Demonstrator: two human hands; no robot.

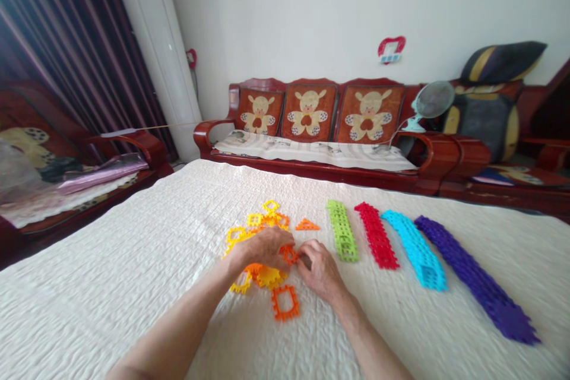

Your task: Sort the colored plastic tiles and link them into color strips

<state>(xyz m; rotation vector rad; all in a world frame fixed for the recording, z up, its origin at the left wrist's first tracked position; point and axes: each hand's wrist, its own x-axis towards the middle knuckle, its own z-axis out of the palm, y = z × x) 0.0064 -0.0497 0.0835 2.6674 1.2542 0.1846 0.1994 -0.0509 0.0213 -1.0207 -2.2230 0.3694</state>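
Observation:
Yellow pieces (271, 277) and orange pieces lie in a loose pile on the white quilted cloth (155, 261). Over the pile, my left hand (266, 244) has its fingers bent down around an orange piece (289, 255). My right hand (318, 267) is at the right side of that same piece, thumb and fingertips pinched at its edge. An orange square frame (285, 303) lies just in front of the pile, and an orange triangle (307, 224) lies behind my right hand.
Rows of stacked pieces lie to the right: green (342, 231), red (378, 236), light blue (416, 249) and purple (478, 279). Beyond the cloth stands a wooden sofa (312, 169) with bear cushions. A small fan (434, 100) is at the back right.

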